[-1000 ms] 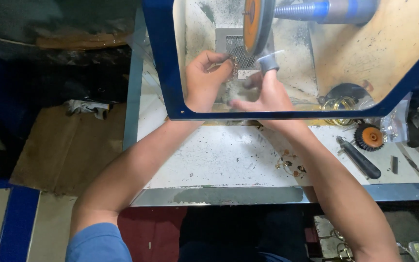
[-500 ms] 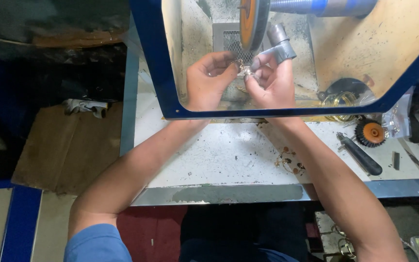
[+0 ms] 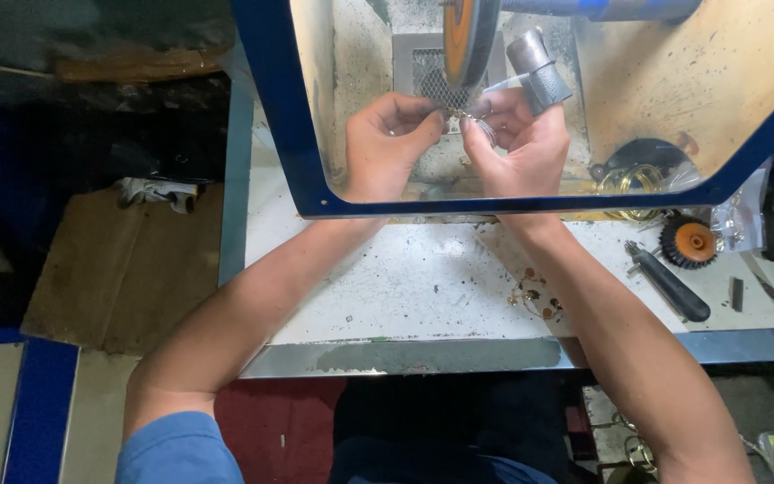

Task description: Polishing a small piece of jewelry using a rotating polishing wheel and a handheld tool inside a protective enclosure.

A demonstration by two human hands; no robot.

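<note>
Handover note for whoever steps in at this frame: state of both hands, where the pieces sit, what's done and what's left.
Left hand: pinching one end of a small metal ring piece.
Right hand: pinching the other end; a wrapped thumb guard on the thumb.
The piece sits right under the orange polishing wheel, behind the blue-framed shield.
Loose small parts lie on the white bench.
Whether polishing is finished cannot be told.

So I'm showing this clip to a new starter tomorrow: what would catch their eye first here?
Probably the two bare hands, left hand and right hand, pinching a small shiny metal piece together just under the orange polishing wheel, behind the blue-framed clear shield. The right thumb wears a grey finger guard. To the right on the speckled white bench lie a small orange-centred black brush wheel and a black-handled tool.
</note>
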